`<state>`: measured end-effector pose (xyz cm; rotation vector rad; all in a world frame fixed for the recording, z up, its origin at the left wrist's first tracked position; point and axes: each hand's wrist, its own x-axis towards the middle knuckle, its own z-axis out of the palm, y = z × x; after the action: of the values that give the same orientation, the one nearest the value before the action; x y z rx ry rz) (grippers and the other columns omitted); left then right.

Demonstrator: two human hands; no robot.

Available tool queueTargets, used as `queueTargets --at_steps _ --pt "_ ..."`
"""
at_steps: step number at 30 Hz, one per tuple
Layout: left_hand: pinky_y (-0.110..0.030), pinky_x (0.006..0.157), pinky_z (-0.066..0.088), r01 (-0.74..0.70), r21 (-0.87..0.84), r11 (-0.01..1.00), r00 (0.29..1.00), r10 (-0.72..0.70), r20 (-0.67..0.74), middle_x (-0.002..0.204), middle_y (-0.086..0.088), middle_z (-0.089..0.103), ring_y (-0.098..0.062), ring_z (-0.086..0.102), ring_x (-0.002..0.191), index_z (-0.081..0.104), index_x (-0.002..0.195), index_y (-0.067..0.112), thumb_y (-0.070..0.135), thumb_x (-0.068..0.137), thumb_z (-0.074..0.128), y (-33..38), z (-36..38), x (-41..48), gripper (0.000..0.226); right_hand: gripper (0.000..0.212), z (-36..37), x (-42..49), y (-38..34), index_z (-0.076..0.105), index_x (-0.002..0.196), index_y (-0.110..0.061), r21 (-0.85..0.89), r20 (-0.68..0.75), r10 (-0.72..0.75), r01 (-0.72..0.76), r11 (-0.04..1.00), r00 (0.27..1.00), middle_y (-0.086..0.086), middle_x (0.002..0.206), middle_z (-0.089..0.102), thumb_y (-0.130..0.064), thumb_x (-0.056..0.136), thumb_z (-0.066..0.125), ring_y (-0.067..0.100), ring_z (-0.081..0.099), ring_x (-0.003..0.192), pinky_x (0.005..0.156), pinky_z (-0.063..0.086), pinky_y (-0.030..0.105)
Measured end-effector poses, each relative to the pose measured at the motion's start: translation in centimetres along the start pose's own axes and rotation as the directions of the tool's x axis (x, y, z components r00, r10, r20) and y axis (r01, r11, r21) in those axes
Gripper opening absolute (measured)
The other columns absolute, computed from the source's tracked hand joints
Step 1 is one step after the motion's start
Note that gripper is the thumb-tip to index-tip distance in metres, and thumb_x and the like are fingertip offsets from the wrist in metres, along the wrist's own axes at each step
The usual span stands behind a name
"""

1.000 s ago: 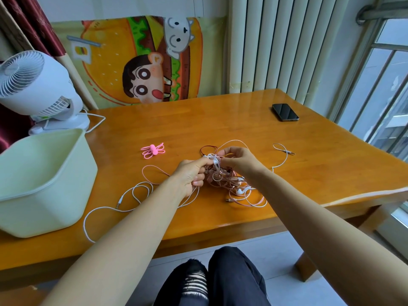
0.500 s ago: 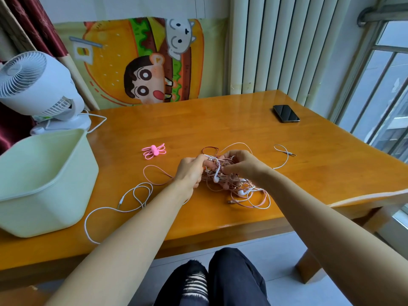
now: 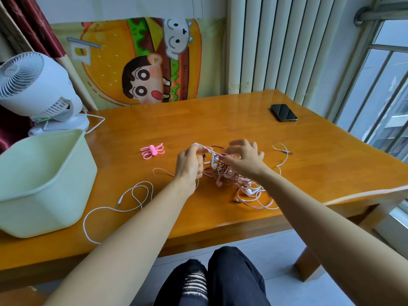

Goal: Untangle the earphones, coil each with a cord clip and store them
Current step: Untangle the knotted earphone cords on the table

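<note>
**Earphones mostly knotted, coiling not begun**

On a glossy orange wooden table (image 3: 220, 120), a tangle of white and pink wired earphones (image 3: 231, 180) lies between two bare hands. The left hand (image 3: 187, 164) pinches a white strand, lifting it from the heap. The right hand (image 3: 245, 159) is spread above the heap, blurred, grasping nothing visible. One loose white cable (image 3: 132, 195) trails left. The pink cord clips (image 3: 152, 151) lie unused, and the pale green plastic bin (image 3: 55, 186) shows nothing inside. Untangling, coiling and storing all remain.

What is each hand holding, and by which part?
The left hand grips a white earphone cord just above its earbud. The right hand is spread over the tangle, holding nothing visible.
</note>
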<state>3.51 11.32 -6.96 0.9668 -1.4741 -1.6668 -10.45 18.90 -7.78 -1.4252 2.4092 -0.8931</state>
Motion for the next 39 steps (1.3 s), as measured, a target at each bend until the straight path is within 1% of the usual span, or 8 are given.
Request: queueTargets --at_steps 5,13,20,25,30,34,37,39 --pt "-0.02 0.039 0.021 -0.098 0.127 0.987 0.995 0.097 0.013 0.046 0.01 0.032 -0.008 0.025 0.041 0.066 0.093 0.014 0.017 0.098 0.041 0.5 -0.1 0.0 0.026 0.033 0.3 -0.7 -0.7 0.062 0.118 -0.027 0.522 0.023 -0.24 0.193 0.831 0.97 -0.004 0.106 0.072 -0.037 0.088 0.065 0.011 0.067 0.101 0.095 0.05 0.046" --pt "-0.018 0.04 0.025 -0.136 0.181 0.974 0.986 0.15 -0.068 0.054 0.008 0.04 -0.01 0.033 0.05 0.064 0.092 0.014 0.014 0.098 0.044 -0.1 -0.8 0.3 0.02 0.024 0.3 -0.5 -0.9 0.072 0.085 -0.014 0.437 0.107 -0.241 0.172 0.883 0.965 0.003 0.065 0.053 -0.027 0.098 0.056 0.015 0.043 0.061 0.056 0.033 0.028" --pt "-0.025 0.049 0.024 -0.18 0.298 0.937 0.983 0.185 0.011 0.05 0.005 0.035 -0.014 0.031 0.05 0.063 0.074 0.019 0.015 0.095 0.047 -0.3 -1.8 0.5 0.027 0.019 0.4 -0.6 -0.7 0.072 0.09 -0.005 0.586 0.034 -0.193 0.137 0.799 0.981 0.01 0.09 0.074 -0.018 0.097 0.06 0.012 0.064 0.08 0.074 0.048 0.026" --pt "-0.03 0.054 0.036 -0.316 0.755 0.575 0.915 0.396 0.081 0.052 0.009 0.051 -0.015 0.049 0.054 0.065 0.08 0.025 0.028 0.094 0.054 -0.9 -4.9 1.1 0.019 0.013 0.3 -0.3 -0.3 0.072 0.09 -0.01 0.522 -0.104 -0.133 0.168 0.836 0.986 0.004 0.072 0.068 -0.018 0.095 0.062 0.007 0.056 0.059 0.056 0.043 0.022" --pt "-0.041 0.095 0.026 -0.184 0.976 0.116 0.828 0.554 0.09 0.107 -0.001 0.059 -0.028 0.042 0.114 0.067 0.099 0.029 0.047 0.083 0.063 -0.8 -6.9 1.8 0.024 0.01 1.2 0.4 -0.7 0.073 0.081 -0.026 0.34 -0.214 -0.127 0.195 0.92 0.969 -0.002 0.064 0.066 -0.026 0.089 0.067 0.016 0.056 0.059 0.06 0.042 0.033" --pt "-0.053 0.115 -0.001 -0.083 0.994 0.075 0.941 0.335 0.054 0.157 -0.013 0.02 -0.035 -0.002 0.147 0.047 0.136 0.024 0.058 0.078 0.061 0.6 -6.0 1.4 0.068 0.008 2.0 0.4 -1.1 0.073 0.083 -0.027 0.283 -0.14 -0.137 0.172 0.943 0.981 -0.013 0.067 0.062 -0.028 0.089 0.068 0.014 0.059 0.068 0.067 0.046 0.036" --pt "-0.048 0.115 0.008 -0.345 0.939 0.009 0.786 0.549 0.284 0.152 -0.011 0.033 -0.033 0.014 0.146 0.047 0.137 0.018 0.038 0.08 0.064 0.8 -4.8 0.8 0.062 0.008 2.1 0.1 -1.2 0.074 0.083 -0.026 0.278 -0.127 -0.143 0.174 0.945 0.981 -0.002 0.071 0.068 -0.028 0.089 0.068 0.021 0.063 0.071 0.068 0.048 0.038" --pt "-0.04 0.108 0.026 -0.525 0.817 0.239 0.797 0.474 0.374 0.137 -0.006 0.052 -0.027 0.038 0.133 0.046 0.136 0.017 0.024 0.088 0.059 0.7 -3.5 0.4 0.05 0.009 1.9 -0.2 -1.4 0.075 0.085 -0.02 0.298 -0.109 -0.187 0.211 0.931 0.976 -0.002 0.071 0.068 -0.025 0.089 0.069 0.011 0.059 0.065 0.063 0.045 0.032"
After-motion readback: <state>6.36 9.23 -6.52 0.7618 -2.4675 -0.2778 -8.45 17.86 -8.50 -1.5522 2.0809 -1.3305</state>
